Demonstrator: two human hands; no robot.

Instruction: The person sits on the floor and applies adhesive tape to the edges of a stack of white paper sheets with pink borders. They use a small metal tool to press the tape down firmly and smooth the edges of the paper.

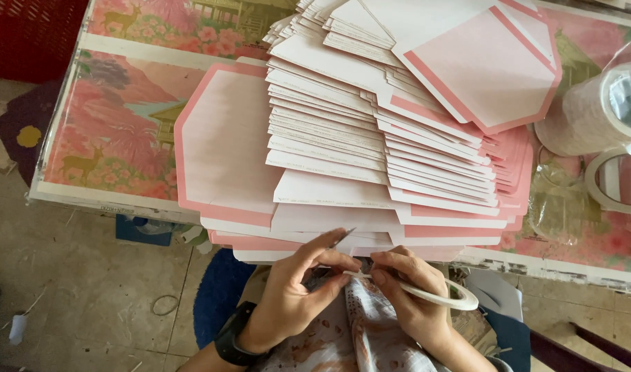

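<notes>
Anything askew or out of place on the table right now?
The envelope stack is fanned out unevenly and its near edge overhangs the table above both hands. Scraps lie on the floor. Nothing looks torn or spilled.

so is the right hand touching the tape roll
Touching: the head view shows the right hand pinching the thin tape roll, its band running under the fingers.

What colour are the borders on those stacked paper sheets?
Pink borders on white paper sheets, seen in the head view, the only one.
</notes>
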